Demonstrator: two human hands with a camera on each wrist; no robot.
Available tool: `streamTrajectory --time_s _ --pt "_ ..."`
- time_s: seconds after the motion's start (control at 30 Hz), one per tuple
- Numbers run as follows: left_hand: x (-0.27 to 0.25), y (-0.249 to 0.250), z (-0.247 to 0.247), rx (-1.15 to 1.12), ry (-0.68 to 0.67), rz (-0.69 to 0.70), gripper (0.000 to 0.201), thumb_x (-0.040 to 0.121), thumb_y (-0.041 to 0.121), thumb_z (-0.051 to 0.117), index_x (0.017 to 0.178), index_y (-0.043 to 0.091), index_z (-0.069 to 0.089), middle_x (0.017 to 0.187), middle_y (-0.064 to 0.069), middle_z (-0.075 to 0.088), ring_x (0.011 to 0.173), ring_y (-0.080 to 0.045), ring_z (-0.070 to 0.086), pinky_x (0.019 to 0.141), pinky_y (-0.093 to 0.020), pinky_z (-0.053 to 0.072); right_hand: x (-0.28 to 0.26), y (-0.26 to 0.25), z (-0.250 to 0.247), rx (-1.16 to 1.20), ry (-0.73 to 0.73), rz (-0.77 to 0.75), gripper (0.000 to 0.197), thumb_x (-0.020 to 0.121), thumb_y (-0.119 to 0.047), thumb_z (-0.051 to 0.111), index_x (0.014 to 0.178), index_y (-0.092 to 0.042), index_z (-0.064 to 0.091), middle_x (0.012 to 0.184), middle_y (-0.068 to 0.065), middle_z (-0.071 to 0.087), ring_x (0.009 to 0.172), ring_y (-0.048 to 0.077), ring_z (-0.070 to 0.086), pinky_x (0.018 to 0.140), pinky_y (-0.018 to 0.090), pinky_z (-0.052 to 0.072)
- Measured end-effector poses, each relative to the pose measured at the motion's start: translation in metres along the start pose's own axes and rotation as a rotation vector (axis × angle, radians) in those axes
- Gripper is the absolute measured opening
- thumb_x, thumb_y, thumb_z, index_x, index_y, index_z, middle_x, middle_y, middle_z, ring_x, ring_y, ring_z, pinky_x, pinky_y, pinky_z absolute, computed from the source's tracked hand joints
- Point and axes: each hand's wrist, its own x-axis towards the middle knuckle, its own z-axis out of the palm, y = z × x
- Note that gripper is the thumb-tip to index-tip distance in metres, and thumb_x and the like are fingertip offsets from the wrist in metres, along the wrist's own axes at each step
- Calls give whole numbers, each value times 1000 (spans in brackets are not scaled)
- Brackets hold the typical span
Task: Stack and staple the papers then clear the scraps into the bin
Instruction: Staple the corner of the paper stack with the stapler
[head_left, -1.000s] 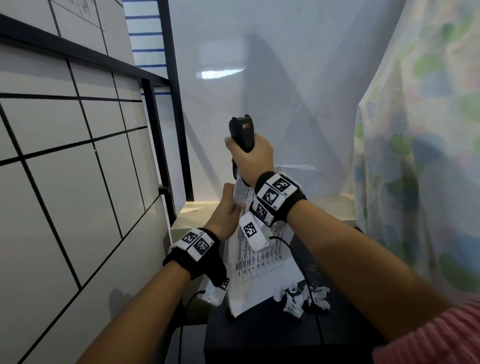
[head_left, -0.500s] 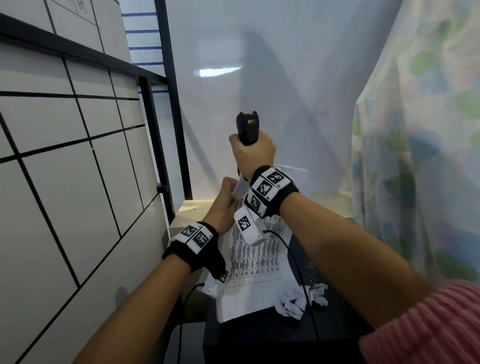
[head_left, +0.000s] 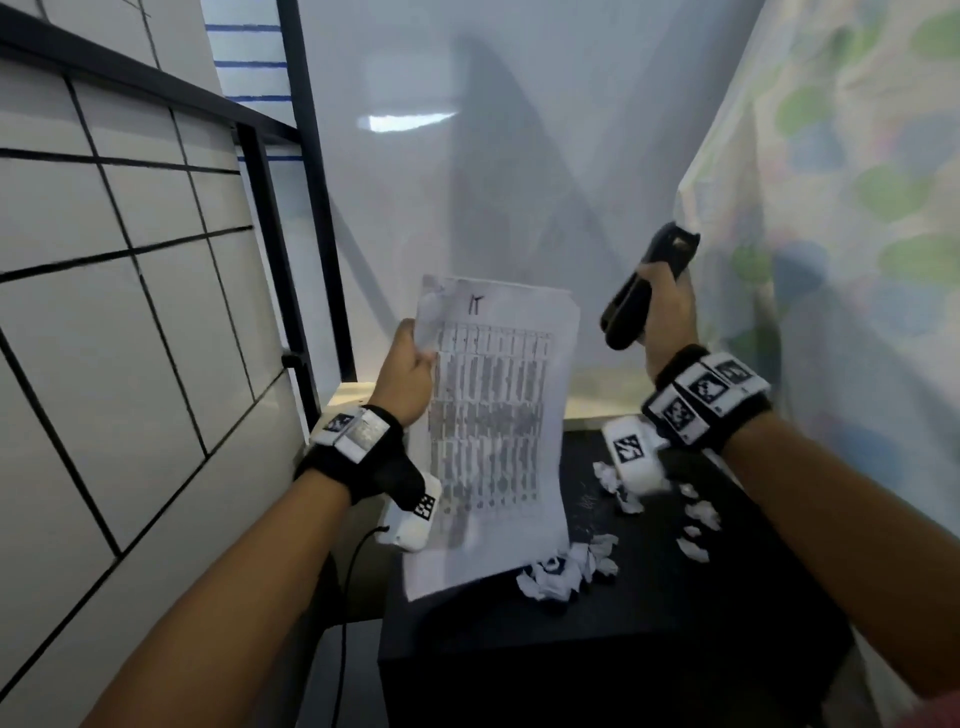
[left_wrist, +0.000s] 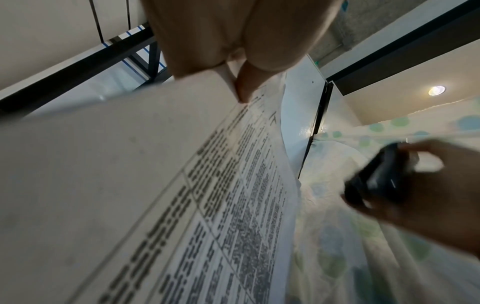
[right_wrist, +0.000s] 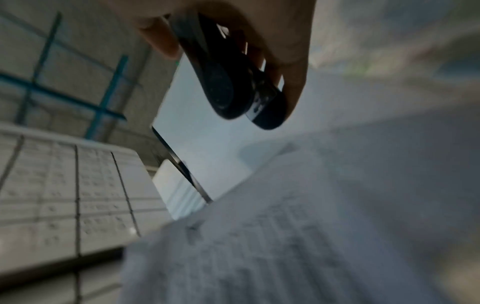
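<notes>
Two hands are raised above the black table (head_left: 649, 597): the left hand (head_left: 408, 374) pinches the printed papers (head_left: 498, 426) at their upper left corner, long axis hanging downward from the grip. The right hand (head_left: 667, 317) wraps the black stapler (head_left: 647, 288), well apart to the papers' right. Crumpled scraps (head_left: 563, 569) lie below both hands, nearer the right (no bin visible). Any staple is probably hidden under the fingers.
</notes>
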Motion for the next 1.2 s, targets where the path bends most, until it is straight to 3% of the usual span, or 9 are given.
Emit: streamTrajectory --time_s 0.13,0.33,0.43,0.53,0.67,0.73,0.83,1.0,1.2 --pt "0 4 -2 -5 32 -17 27 96 -3 34 122 4 40 108 -8 45 99 -17 44 83 -24 34 -12 54 -91 -712 -173 82 39 93 -30 52 119 -2 48 98 9 51 96 26 53 80 30 36" --pt "-3 27 -4 -31 99 -4 36 97 -3 31 132 0 36 111 -3 45 104 -15 44 88 -24 36 -31 108 -197 -1469 -366 365 46 77 -57 63 88 -14 50 87 8 59 83 26 57 66 27 39" --pt "1 31 -7 -51 120 -1 38 96 -4 31 133 2 35 112 -4 47 102 -18 46 85 -28 39 -33 124 -222 -1677 -414 414 53 72 -66 62 86 -16 50 68 -1 48 76 24 55 55 26 36" --pt "2 34 -11 -65 152 -11 41 94 -7 30 133 3 36 112 -3 47 101 -16 46 88 -29 41 -36 131 -235 -1779 -495 471 57 72 -69 59 86 -15 44 67 -2 41 74 21 53 60 27 41" --pt "-1 42 -19 -70 175 -10 41 93 -8 30 133 1 36 117 -6 50 106 -15 47 92 -22 38 -36 138 -244 -1804 -535 472 56 71 -71 59 74 -18 42 66 -2 41 58 13 44 53 24 35" --pt "-2 44 -24 -60 179 -9 40 94 -7 31 133 0 36 128 -13 51 112 -18 48 95 -22 37 -36 136 -242 -1824 -534 470 59 71 -72 57 87 -15 48 72 -1 47 70 18 53 60 25 40" --pt "-2 47 -29 -72 151 -15 41 95 -5 33 135 2 36 138 -14 48 124 -21 46 100 -21 34 -37 126 -220 -1777 -470 339 74 71 -75 53 111 -12 52 112 10 59 103 27 60 81 32 47" --pt "-6 47 -27 -101 112 -43 41 97 -1 37 137 6 37 130 -2 50 116 -11 45 101 -22 35 -56 95 -127 -1079 -524 88 81 78 -58 60 141 -14 34 137 10 49 123 25 51 102 38 43" --pt "-5 36 -38 -176 130 -120 42 96 0 41 137 6 39 137 -8 51 123 -19 49 112 -36 37 -105 108 -51 -445 -669 274 78 84 -39 63 146 -21 20 141 4 48 119 20 54 98 40 49"
